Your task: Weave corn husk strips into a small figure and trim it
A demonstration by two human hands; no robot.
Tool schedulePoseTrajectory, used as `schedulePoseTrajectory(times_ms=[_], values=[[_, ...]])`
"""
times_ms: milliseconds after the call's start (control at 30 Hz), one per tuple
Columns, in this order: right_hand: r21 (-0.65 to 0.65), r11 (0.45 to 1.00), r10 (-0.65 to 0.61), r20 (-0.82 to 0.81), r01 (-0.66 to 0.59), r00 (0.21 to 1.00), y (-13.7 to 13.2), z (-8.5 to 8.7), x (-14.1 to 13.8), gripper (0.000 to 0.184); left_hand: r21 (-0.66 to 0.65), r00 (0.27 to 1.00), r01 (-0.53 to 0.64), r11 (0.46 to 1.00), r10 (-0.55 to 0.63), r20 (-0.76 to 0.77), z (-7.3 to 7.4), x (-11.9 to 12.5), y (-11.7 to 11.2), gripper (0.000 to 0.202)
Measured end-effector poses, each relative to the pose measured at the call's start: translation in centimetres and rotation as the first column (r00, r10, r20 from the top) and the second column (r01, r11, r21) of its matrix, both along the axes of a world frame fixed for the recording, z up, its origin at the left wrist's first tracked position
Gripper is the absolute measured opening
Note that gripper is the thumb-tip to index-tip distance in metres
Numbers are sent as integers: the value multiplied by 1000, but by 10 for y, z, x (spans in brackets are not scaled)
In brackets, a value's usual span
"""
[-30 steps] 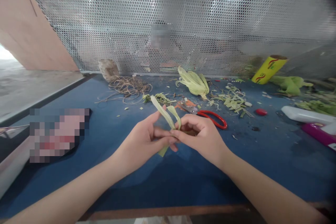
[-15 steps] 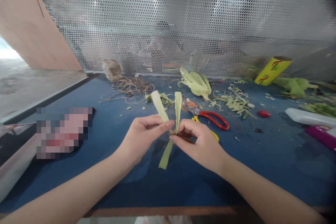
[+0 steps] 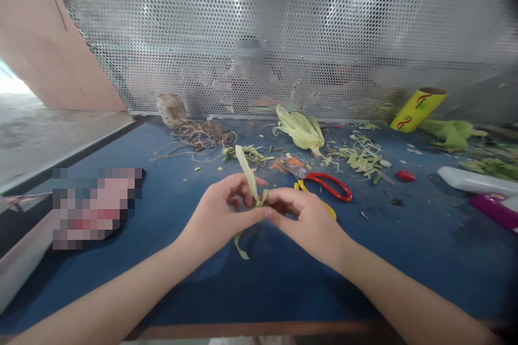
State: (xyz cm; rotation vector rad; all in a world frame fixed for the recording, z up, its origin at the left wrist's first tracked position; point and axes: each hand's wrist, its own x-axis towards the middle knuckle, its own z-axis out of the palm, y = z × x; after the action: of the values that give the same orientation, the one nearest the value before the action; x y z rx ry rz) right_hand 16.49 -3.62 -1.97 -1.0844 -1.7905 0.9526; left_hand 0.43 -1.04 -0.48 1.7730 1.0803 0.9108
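Pale green strips of corn husk [image 3: 247, 172] are pinched between my two hands above the blue table. My left hand [image 3: 226, 207] grips them from the left, thumb pressed forward. From the right, my right hand [image 3: 301, 221] closes on the same strips, its thumb tip meeting the left thumb. One long strip stands up between the hands, a short folded piece shows beside it, and a thin end hangs below. My fingers hide where the strips cross. Scissors [image 3: 329, 184] with one red and one yellow handle lie just beyond my right hand.
A bundle of husk leaves [image 3: 301, 132] lies behind the scissors, near green scraps [image 3: 360, 159]. Tangled twine [image 3: 202, 135] sits at the back left. At right are a yellow tube [image 3: 418, 110], a red object [image 3: 406, 176] and a white-and-purple tool [image 3: 477, 180]. Perforated metal [image 3: 307, 38] borders the back.
The two raised strips have become one long upright strip and a short folded piece. The right hand's strip has been bent down, and the lower end now hangs thinner and further left.
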Motion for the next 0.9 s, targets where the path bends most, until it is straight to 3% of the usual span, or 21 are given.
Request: schedulePoseTrajectory(times_ms=[167,267,467,767,833,900], values=[[-1,997,-77,19,77,997,-1,-2,1,29,203,989,-87,975,109,-101,0,-3,-1,15],[-5,995,-103,84,103,991,-3,-2,2,27,265,976,-120,957,162,-143,-1,-3,-1,8],[-25,990,-134,153,140,979,-5,3,3,25,221,985,-97,971,126,-121,1,0,-2,10],[-136,986,-85,59,92,995,-3,6,7,13,200,993,-100,975,111,-46,6,-5,1,6],[-148,987,-64,45,70,997,-2,5,9,9,154,995,-101,983,102,-1,7,-6,2,5],[-145,988,-55,34,60,998,-1,3,10,9,26,993,-70,997,67,98,7,-5,3,5]])
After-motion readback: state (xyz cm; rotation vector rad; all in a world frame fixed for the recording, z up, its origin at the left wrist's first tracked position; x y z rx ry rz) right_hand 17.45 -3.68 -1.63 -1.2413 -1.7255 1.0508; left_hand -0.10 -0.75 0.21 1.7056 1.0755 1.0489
